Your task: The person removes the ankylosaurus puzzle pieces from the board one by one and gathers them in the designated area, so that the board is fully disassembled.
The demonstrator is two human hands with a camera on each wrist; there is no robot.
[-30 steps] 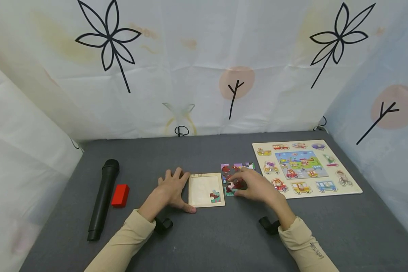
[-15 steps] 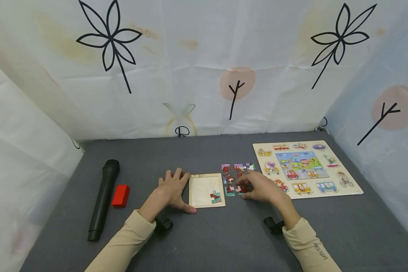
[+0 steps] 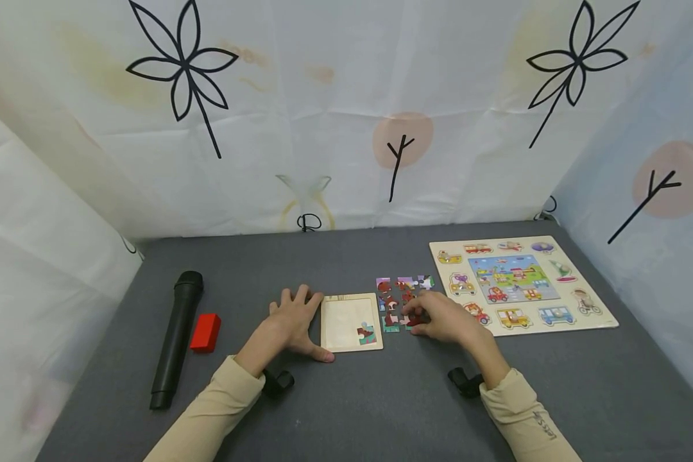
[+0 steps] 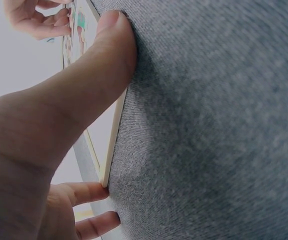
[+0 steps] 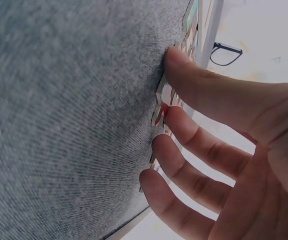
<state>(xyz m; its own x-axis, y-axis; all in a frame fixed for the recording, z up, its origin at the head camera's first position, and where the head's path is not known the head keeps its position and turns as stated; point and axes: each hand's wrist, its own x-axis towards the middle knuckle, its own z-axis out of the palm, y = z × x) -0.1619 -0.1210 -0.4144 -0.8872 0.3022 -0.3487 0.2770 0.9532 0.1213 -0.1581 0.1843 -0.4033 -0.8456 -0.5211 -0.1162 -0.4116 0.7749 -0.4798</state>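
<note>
A small wooden puzzle tray (image 3: 351, 350) lies flat on the table, with one fitted jigsaw piece (image 3: 366, 333) in its lower right corner. My left hand (image 3: 289, 324) spreads along the tray's left side. In the left wrist view, its thumb (image 4: 111, 45) lies by the near edge and a fingertip touches a corner. Right of the tray lie several loose jigsaw pieces (image 3: 390, 303). Over the lower right of that group, my right hand (image 3: 443, 317) pinches a puzzle piece (image 5: 166, 94) between thumb and index finger, low at the table; its other fingers are loosely bent. The hand partly hides the neighbouring pieces.
A large vehicle puzzle board (image 3: 516, 285) lies at the back right, close to my right hand. On the left are a black microphone (image 3: 176, 340) and a red block (image 3: 205, 332). Printed cloth walls (image 3: 346, 128) enclose the grey table (image 3: 358, 410).
My right hand has shifted slightly right over the loose pieces, uncovering some on its left, and then stays put. My left hand and the tray have not moved.
</note>
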